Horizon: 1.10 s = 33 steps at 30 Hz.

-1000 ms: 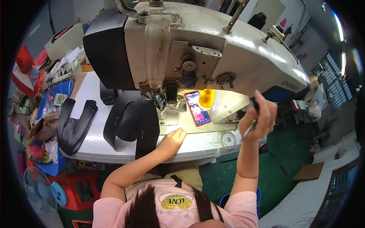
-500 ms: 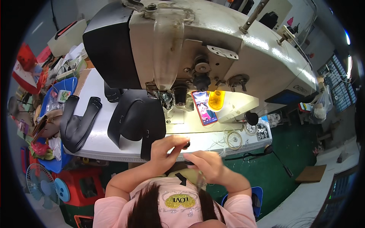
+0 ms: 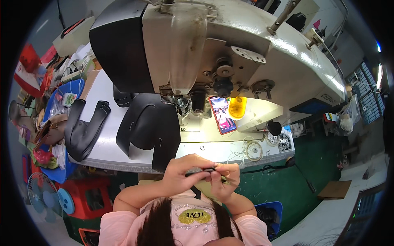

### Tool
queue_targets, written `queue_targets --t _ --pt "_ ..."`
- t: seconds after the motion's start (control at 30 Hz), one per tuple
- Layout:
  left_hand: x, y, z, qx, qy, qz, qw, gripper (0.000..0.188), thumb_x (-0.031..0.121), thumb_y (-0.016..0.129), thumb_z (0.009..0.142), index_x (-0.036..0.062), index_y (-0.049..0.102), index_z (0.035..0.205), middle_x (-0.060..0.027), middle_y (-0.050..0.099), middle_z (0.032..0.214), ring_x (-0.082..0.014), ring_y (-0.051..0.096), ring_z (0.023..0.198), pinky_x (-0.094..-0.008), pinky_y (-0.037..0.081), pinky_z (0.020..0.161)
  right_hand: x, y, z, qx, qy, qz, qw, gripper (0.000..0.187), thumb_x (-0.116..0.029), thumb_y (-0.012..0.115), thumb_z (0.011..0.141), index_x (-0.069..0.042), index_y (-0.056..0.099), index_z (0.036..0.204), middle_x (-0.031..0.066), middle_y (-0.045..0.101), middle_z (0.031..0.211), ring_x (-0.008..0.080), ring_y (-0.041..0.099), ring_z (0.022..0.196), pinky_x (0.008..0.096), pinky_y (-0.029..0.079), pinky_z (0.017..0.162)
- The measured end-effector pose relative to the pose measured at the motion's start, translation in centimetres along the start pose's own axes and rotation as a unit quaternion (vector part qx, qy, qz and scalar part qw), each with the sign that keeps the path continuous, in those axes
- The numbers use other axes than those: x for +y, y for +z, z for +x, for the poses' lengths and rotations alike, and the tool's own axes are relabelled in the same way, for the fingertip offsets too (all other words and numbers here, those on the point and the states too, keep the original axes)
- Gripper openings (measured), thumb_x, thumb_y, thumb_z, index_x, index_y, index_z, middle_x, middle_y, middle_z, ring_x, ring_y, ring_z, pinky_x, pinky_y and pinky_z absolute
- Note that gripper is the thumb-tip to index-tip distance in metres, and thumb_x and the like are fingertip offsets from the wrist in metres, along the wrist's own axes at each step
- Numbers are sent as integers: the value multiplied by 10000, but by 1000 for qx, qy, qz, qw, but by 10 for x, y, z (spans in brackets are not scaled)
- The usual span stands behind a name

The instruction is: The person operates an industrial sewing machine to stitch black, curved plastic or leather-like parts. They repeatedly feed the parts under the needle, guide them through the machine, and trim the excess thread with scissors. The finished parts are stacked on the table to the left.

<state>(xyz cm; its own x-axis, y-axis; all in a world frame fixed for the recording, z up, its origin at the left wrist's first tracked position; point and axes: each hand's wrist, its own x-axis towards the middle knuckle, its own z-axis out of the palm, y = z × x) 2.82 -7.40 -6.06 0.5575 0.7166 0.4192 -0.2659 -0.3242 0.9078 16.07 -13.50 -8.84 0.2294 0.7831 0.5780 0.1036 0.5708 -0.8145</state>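
Close together in front of my chest, past the sewing table's near edge, my two hands meet at a small dark piece (image 3: 209,169). My left hand (image 3: 184,174) is closed on it, thumb and forefinger pinching. My right hand (image 3: 223,180) is closed too, its fingertips touching the piece's other end. A thin, metallic-looking tool (image 3: 228,180) pokes out from the right fingers, too blurred to name. Above stands a large white sewing machine (image 3: 242,49). Black leather-like panels (image 3: 150,127) lie on the table to the left of its needle area.
On the table (image 3: 201,158) are a lit phone (image 3: 223,115), a yellow dish (image 3: 237,108), loose thread (image 3: 253,151) and a bobbin tray (image 3: 284,141). Folded black strips (image 3: 85,131) lie left. A red stool (image 3: 84,199) and fan (image 3: 43,192) stand at lower left.
My right hand has come up and closed in on the left at the small dark piece. My left hand has lowered slightly. The view has shifted a little.
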Motion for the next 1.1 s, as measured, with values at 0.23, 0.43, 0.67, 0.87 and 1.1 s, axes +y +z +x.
queue_targets --t 0.23,0.43,0.67,0.87,1.1 --pt "-18 -8 4 71 -146 -222 962 196 -58 557 770 -17 551 962 -68 565 931 -111 540 861 -250 441 774 -7 -13 27 -77 25 -154 985 231 -4 534 808 -3 461 1027 84 593 745 64 482 529 206 385 470" --pt "-21 -19 13 39 -161 -209 964 173 -8 556 791 -5 526 961 -51 556 865 -84 516 779 -227 434 677 2 -31 56 -169 -60 -269 946 199 44 599 685 -25 595 872 85 609 696 161 556 513 250 417 474" --pt "-21 -31 19 -32 -185 -110 976 260 -5 570 773 58 386 945 -18 478 804 -54 460 716 -201 399 618 9 -24 83 -274 -150 -308 899 326 64 590 526 -31 582 837 53 588 632 158 573 529 257 444 483" --pt "-9 -39 30 -111 -220 -183 952 295 -23 579 751 31 439 1005 -15 489 783 -53 467 665 -189 409 577 32 -40 78 -272 -41 -227 934 217 56 611 617 -18 580 818 53 582 639 123 553 524 218 432 491" --pt "-33 -48 22 -140 -263 -341 892 224 -9 590 747 -32 576 970 -86 599 756 -108 591 641 -207 468 563 -3 -58 73 -291 -35 -315 902 331 -244 638 728 -62 546 989 79 584 724 246 575 611 313 448 552"
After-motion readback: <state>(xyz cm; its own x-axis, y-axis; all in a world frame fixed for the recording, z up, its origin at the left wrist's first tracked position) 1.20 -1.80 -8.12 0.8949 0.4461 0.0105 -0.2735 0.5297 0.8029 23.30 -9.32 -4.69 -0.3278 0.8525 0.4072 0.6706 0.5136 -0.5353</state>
